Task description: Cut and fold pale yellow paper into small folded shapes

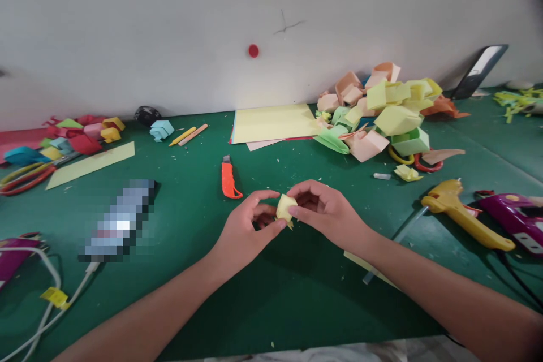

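Between my two hands, above the green table, is a small pale yellow folded paper piece with a ragged lower edge. My right hand pinches its right side between thumb and fingers. The thumb and fingers of my left hand close around its left and lower side. Its far side is hidden by my fingers. An orange utility knife lies on the table just beyond my left hand.
Folded paper pieces heap at the back right, beside stacked paper sheets. A yellow glue gun lies right. A phone with a white cable lies left, near scissors and colourful paper pieces.
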### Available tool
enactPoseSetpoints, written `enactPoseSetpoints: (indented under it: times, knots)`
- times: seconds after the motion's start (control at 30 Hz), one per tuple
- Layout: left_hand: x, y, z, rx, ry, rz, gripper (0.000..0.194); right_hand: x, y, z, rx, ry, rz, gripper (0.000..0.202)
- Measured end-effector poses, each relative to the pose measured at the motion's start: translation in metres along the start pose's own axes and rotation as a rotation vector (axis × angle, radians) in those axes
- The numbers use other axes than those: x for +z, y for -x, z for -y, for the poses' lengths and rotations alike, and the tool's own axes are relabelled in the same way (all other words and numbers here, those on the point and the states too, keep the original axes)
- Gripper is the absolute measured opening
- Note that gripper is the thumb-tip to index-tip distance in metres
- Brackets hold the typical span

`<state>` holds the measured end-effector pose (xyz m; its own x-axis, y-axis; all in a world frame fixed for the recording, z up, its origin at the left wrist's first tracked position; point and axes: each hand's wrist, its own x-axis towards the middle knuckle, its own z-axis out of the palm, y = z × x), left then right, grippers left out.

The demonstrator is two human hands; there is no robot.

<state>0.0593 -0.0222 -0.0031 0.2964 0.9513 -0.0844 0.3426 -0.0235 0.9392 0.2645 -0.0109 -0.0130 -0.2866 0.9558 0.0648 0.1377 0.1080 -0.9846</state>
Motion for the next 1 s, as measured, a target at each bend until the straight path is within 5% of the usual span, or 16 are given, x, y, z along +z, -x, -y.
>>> enactPoseSetpoints:
  times: [0.4,0.7,0.87,1.0]
  knots:
    - [-0.003,0.001,0.003,0.079,-0.083,0.030,0.048,0.000,0.004,0.001,-0.106,0.096,0.087,0.018]
    - [-0.020,-0.001,0.015,0.496,-0.609,0.010,0.035,0.000,0.006,0.003,-0.037,-0.034,0.194,0.022]
    - [-0.022,0.000,0.014,0.647,-0.691,-0.035,0.046,-0.006,0.004,0.009,-0.093,0.021,0.114,0.022]
    - [-0.024,0.001,0.012,0.623,-0.671,-0.056,0.046,-0.037,-0.004,0.020,-0.192,0.220,-0.100,0.026]
